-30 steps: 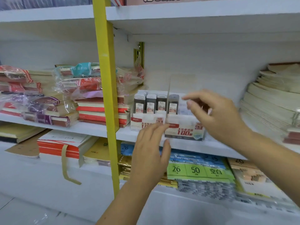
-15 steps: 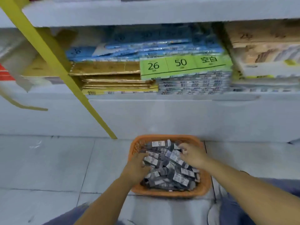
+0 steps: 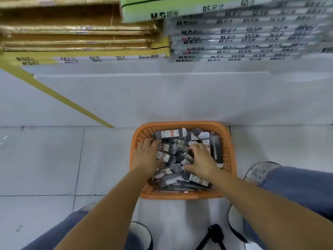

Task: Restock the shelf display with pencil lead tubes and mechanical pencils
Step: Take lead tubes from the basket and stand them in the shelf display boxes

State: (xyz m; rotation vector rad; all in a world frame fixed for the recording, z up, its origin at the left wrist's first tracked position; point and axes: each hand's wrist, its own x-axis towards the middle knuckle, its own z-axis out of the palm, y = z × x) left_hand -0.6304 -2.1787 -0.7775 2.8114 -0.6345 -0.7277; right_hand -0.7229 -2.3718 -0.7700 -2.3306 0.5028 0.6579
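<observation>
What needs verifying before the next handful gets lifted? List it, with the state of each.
1. Orange basket flat on the tiled floor, below the shelf: ok.
2. Stock left: the basket is heaped with pencil lead tubes: ok.
3. Left hand down on the pile at the basket's left side: ok.
4. Right hand spread over the middle of the pile: ok.
5. Either hand closed on a tube: cannot tell, fingers hide it.
6. Mechanical pencils in the basket: cannot tell.
</observation>
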